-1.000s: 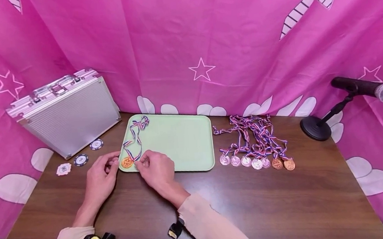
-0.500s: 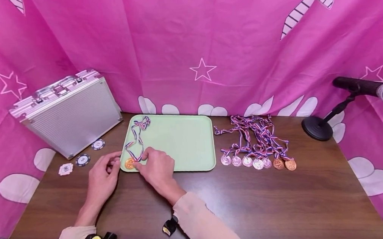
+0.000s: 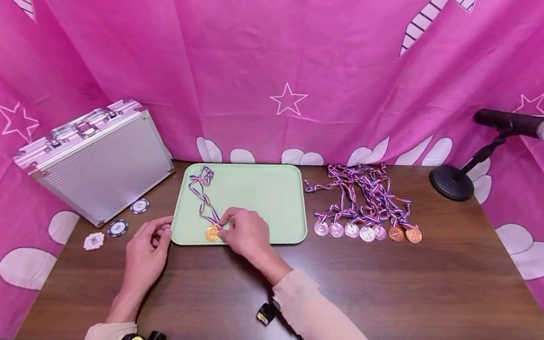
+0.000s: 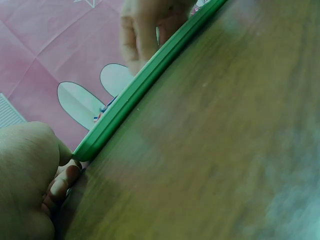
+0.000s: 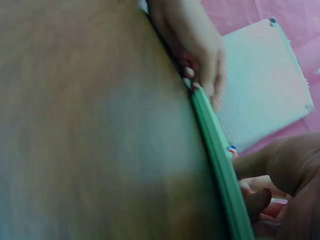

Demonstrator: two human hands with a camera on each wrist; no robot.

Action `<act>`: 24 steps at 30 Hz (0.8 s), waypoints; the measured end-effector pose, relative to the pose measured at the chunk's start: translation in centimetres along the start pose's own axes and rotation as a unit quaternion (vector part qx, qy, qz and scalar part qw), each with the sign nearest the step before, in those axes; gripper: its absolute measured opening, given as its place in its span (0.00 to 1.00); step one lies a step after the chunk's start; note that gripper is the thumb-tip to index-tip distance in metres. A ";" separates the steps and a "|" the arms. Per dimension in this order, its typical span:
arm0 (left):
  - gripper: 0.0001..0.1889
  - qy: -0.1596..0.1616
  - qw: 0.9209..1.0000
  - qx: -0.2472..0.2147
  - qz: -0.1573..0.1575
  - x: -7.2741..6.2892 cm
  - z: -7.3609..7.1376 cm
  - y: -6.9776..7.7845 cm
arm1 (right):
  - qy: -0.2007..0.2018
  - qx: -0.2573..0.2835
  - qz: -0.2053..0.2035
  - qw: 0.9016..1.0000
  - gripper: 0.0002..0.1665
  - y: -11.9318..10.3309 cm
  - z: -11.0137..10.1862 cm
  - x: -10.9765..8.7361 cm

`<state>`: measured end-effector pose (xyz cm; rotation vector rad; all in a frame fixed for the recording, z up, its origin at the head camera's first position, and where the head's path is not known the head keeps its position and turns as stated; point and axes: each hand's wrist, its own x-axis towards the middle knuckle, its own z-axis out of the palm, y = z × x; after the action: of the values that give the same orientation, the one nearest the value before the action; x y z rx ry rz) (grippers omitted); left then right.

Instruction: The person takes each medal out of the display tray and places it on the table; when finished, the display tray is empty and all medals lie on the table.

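Note:
A light green tray (image 3: 274, 197) lies on the table in the head view. My left hand (image 3: 147, 251) grips its front left corner; in the left wrist view the thumb is at the green rim (image 4: 120, 112), with curled fingers beside it. Near the tray's front edge my right hand (image 3: 247, 231) pinches a gold medal (image 3: 213, 233) by its right side. From the medal its striped ribbon (image 3: 203, 200) runs back to a bunched end at the tray's far left corner. The right wrist view shows the right hand's fingers (image 5: 257, 200) bent behind the tray rim, the medal hidden there.
Right of the tray lie several silver medals (image 3: 352, 230) and two bronze-coloured ones (image 3: 396, 233), their ribbons (image 3: 363, 183) tangled behind. A silver case (image 3: 106, 163) and poker chips (image 3: 118, 228) are at the left. A microphone (image 3: 525, 123) on a stand is at the right.
My right hand has slid the gold medal rightward along the tray's front edge from the left corner, and the ribbon has straightened out. The left hand has stayed at the corner.

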<state>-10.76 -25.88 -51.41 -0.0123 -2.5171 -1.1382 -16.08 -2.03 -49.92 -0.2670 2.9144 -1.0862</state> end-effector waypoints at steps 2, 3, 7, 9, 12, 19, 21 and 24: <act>0.15 0.001 1.000 -0.001 0.000 0.0 0.0 0.0 | -0.019 0.004 0.007 1.000 0.08 0.4 -1.6 -0.3; 0.15 0.002 1.000 0.000 0.001 0.0 0.0 0.0 | -0.023 0.009 0.008 1.000 0.08 1.0 -2.0 -0.3; 0.15 0.002 1.000 0.001 0.002 0.0 0.0 0.1 | -0.035 0.006 0.005 0.999 0.08 3.8 -2.8 0.4; 0.14 0.002 1.000 0.001 0.003 0.0 0.0 0.1 | -0.031 0.002 -0.002 1.000 0.09 5.4 -2.6 0.8; 0.14 0.003 1.000 0.000 0.003 0.0 -0.1 0.1 | -0.014 -0.001 -0.011 1.000 0.07 6.0 -3.2 0.5; 0.14 0.004 1.000 -0.001 0.002 -0.1 -0.3 0.1 | 0.064 -0.018 -0.026 0.997 0.18 4.5 -3.8 -1.6; 0.14 0.004 1.000 -0.003 0.001 0.0 -0.2 0.1 | 0.074 -0.041 -0.021 0.996 0.23 4.5 -3.3 -1.8; 0.14 0.004 1.000 -0.006 0.001 0.0 -0.1 0.1 | 0.069 -0.053 -0.011 0.996 0.25 4.3 -3.0 -1.8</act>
<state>-10.73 -25.85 -51.25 -0.0138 -2.5032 -1.1516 -15.19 3.40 -50.55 -0.2352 3.1040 -0.9919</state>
